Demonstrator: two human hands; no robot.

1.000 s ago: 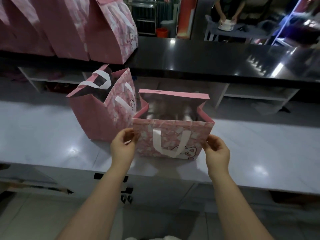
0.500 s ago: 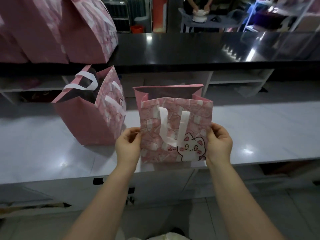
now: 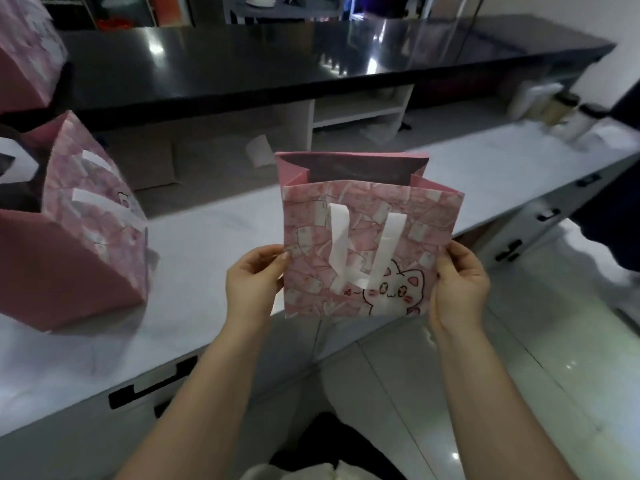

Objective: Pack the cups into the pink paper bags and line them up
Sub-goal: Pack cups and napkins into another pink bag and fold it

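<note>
I hold a pink paper bag (image 3: 367,244) with white handles and a cartoon cat upright in the air, above the near edge of the white counter (image 3: 207,258). My left hand (image 3: 252,289) grips its left side, my right hand (image 3: 457,285) grips its right side. Its mouth is open; I cannot see inside. A second pink bag (image 3: 79,237) stands open on the counter at the left. Several cups with dark lids (image 3: 568,116) stand blurred at the counter's far right end.
A black raised countertop (image 3: 277,64) runs behind the white counter, with another pink bag (image 3: 24,53) on it at the far left. Drawers with black handles (image 3: 509,251) sit under the counter. A dark-clothed person (image 3: 616,209) stands at the right edge.
The bag has been lifted off the counter and carried right, held in both hands. My view has swung right, so the standing bag now sits at the left edge.
</note>
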